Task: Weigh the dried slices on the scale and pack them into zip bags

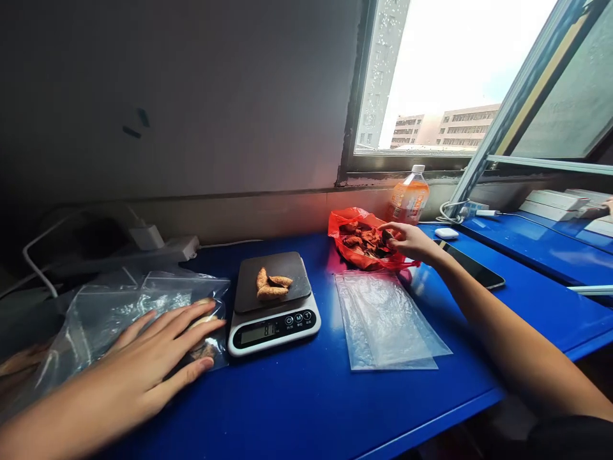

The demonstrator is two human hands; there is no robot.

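My left hand (pixel 163 345) lies with its fingers apart on clear zip bags (pixel 119 313); pale brownish pieces (pixel 205 348) show through the plastic under the fingers. To the right of it, a kitchen scale (pixel 282 332) carries several knobbly, dried root-like pieces (pixel 272 292) on its dark plate. Farther right, my right hand (pixel 412 243) reaches over an opened red plastic bag (pixel 336 223) full of dried reddish-brown pieces (pixel 361 239). Its fingertips are closed on a dark dried piece (pixel 385 237) at the bag's right side. Flat clear bags (pixel 383 326) lie in front of the red bag.
Behind the red bag stands an orange drink bottle (pixel 408 197). A phone (pixel 474 265) and a white earbud case (pixel 446 234) lie beyond my right forearm. At the back left are a charger (pixel 147 237) and power strip (pixel 189 248). A metal frame (pixel 479 160) rises at right.
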